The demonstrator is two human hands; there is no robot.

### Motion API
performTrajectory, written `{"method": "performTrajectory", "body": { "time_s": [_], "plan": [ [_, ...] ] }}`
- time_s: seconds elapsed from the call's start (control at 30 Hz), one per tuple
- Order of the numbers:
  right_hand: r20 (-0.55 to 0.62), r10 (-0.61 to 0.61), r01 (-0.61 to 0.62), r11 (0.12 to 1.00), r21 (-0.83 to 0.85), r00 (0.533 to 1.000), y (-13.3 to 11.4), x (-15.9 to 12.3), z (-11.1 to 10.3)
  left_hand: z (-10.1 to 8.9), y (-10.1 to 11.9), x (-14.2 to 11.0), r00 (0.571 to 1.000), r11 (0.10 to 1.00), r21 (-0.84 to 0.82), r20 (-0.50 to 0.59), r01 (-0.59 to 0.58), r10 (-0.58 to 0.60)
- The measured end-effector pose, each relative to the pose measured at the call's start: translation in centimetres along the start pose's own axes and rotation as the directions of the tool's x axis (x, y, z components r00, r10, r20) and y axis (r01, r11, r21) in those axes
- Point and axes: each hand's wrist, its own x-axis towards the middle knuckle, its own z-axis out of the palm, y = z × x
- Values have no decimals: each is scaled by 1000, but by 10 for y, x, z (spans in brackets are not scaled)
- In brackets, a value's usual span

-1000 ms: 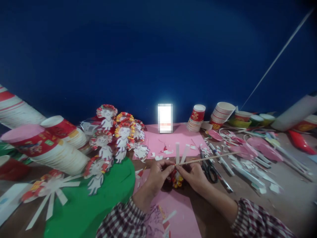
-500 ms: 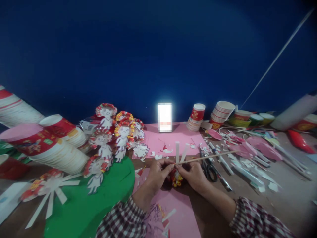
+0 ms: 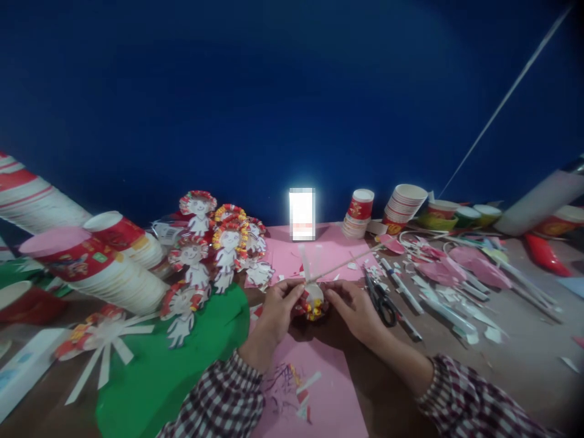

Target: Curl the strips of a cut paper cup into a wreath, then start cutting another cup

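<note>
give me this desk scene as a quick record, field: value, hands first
left hand: pinching a red-and-yellow paper piece
right hand: beside that piece, contact unclear
thin stick: near end by the left fingertips, slanting away to the right
left side: leaning paper-cup stack, paper figures, green sheet
right side: black-handled scissors, white paper scraps, more cups
front: pink sheet between the sleeves
back: dark blue wall
</note>
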Motion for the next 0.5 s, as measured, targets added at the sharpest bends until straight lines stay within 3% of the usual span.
{"method": "performTrajectory", "body": {
  "time_s": [0.1, 0.17, 0.3, 0.37, 0.5],
  "plan": [
    [-34, -112, 99, 961, -259, 993, -1, -4, -5, 1, 6, -1, 999, 998, -66, -32, 21, -23],
    [-31, -259, 226, 890, -396, 965, -2, -5, -9, 2, 7, -2, 999, 998, -57, -39, 20, -22],
    [101, -558, 506, 641, -577, 823, -5, -4, -17, 1, 0, 0, 999, 996, 80, -12, -40, 41],
    [168, -596, 540, 527, -656, 785, -7, -4, -21, 1, -4, 1, 996, 977, 190, 15, -92, 91],
    [226, -580, 520, 409, -750, 782, -8, -3, -27, 2, -5, -1, 986, 934, 318, 79, -165, 148]
  ]
}}
